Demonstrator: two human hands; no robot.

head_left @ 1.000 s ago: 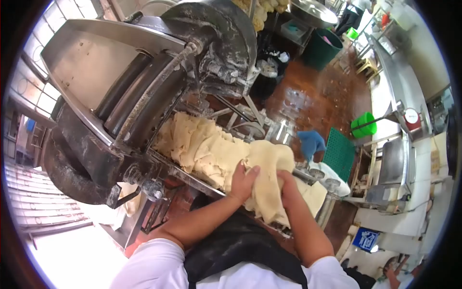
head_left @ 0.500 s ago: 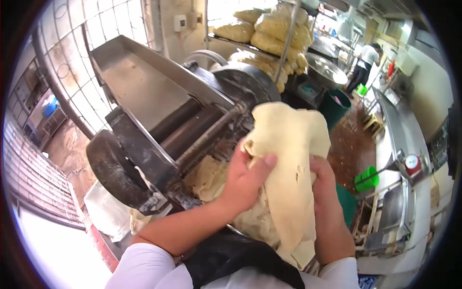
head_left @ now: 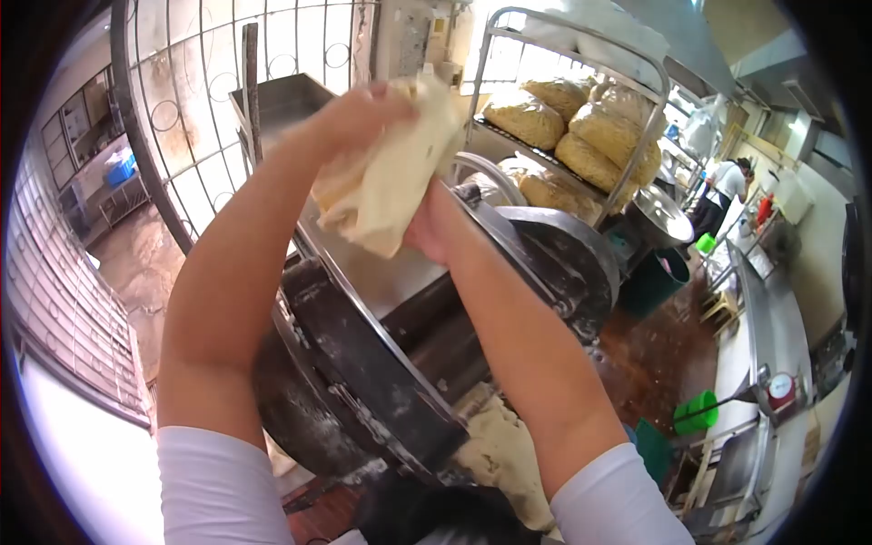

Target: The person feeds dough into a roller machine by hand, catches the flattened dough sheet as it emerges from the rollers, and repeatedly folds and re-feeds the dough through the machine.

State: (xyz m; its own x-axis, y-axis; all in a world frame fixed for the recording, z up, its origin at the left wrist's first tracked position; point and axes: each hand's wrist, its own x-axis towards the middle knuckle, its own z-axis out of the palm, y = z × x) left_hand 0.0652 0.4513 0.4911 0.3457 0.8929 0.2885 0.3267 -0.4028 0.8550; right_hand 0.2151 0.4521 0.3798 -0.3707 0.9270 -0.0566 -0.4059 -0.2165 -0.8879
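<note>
A folded sheet of pale dough (head_left: 395, 186) is held up over the metal feed tray (head_left: 286, 95) of a roller machine. My left hand (head_left: 377, 113), smeared by motion, grips its upper left side. Lower down, my right hand (head_left: 436, 222) is closed on the right edge of the sheet. Dark rollers (head_left: 422, 322) lie under my forearms, partly hidden by the right one. More dough (head_left: 500, 445) rests in a heap below the rollers, close to my body.
A rack (head_left: 658, 109) behind the machine carries several filled plastic bags (head_left: 522, 118). A dark green bin (head_left: 654, 282) and a bright green bucket (head_left: 697, 411) stand to the right. Further back, a person (head_left: 724, 195) is beside a long metal counter (head_left: 763, 300).
Both hands have carried the dough sheet up, forward and to the left, from in front of the rollers to above the feed tray. The camera view has shifted too.
</note>
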